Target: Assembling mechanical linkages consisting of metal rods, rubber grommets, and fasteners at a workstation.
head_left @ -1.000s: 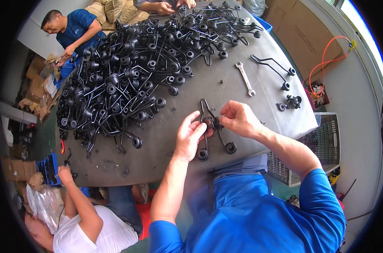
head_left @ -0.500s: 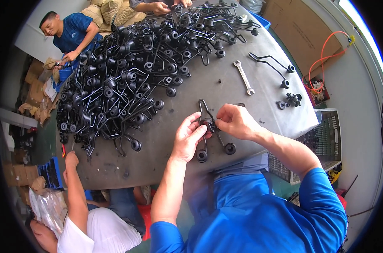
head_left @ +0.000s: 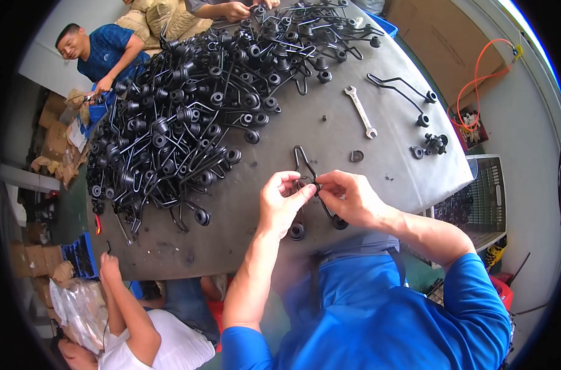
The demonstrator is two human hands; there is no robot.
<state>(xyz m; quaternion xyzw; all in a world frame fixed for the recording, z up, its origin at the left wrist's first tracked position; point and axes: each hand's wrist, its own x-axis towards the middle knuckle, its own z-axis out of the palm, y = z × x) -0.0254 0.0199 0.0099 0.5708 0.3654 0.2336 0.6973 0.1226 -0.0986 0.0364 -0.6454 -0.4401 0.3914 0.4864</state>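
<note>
A black bent-wire bracket (head_left: 299, 152) with a narrow loop at its far end lies near the table's front edge, between my hands. Its two legs come toward me and end in round rubber bushings (head_left: 296, 232). My left hand (head_left: 277, 206) is closed around the bracket's middle, thumb and fingers pinching a small dark part there. From the other side my right hand (head_left: 358, 202) pinches at the same spot, its fingertips meeting the left thumb. The small part is mostly hidden by my fingers. Just beyond my right hand lies a small flat black piece (head_left: 356, 156).
A large heap of similar brackets (head_left: 188, 117) covers the left and far table. An open-end wrench (head_left: 361, 112), a loose bracket (head_left: 396, 84) and small black fittings (head_left: 436, 143) lie to the right. A grey crate (head_left: 487, 197) stands beyond the right edge. Co-workers sit left and far.
My right hand has come down and closer to my left hand, uncovering the flat black piece. The white-shirted co-worker's hands have drawn back from the table edge.
</note>
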